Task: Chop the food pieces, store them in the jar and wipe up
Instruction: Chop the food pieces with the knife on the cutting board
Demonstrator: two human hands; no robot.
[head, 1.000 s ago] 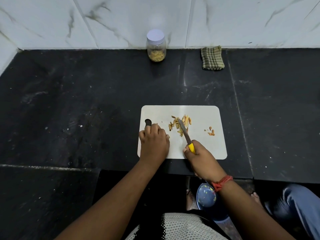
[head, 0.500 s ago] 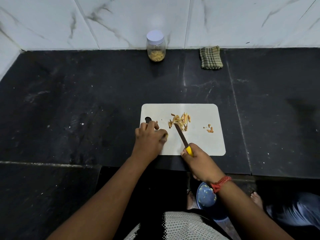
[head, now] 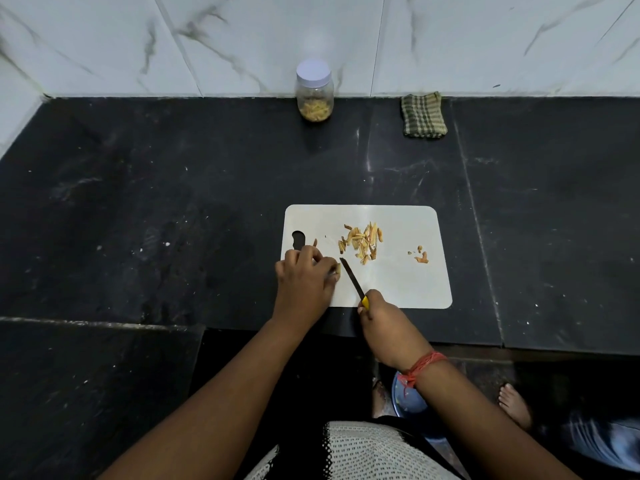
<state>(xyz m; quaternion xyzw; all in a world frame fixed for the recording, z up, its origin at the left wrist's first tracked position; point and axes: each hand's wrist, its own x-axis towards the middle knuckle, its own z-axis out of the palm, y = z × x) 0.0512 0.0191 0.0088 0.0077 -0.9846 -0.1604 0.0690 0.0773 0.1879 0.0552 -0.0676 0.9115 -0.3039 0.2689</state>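
Black stone desk (head: 145, 209) running to a white marbled wall (head: 450, 39) at the far edge. White cutting board (head: 398, 282) lying flat near the front edge, handle hole at its left end. Left forearm reaching in from the near left, right forearm from the near right with a red thread at the wrist (head: 420, 367) — both angled toward the board. Left hand (head: 304, 280) knuckles up over the board's near-left corner, fingers curled and pinching a small pale food piece (head: 338, 269) at the fingertips. Right hand (head: 384, 323) at the board's near edge, fist wrapped round the yellow handle of a knife (head: 352, 280), dark blade slanting far and left, tip just beside the pinched piece. Folded checked cloth (head: 423, 116) at the far wall, right of the jar. Jar (head: 314, 91) — white lid on, upright against the far wall, yellowish pieces in its bottom. Pile of chopped strips (head: 362, 241) on the board's middle, far of the blade. Few small scraps (head: 420, 256) toward the board's right side, well apart from the pile.
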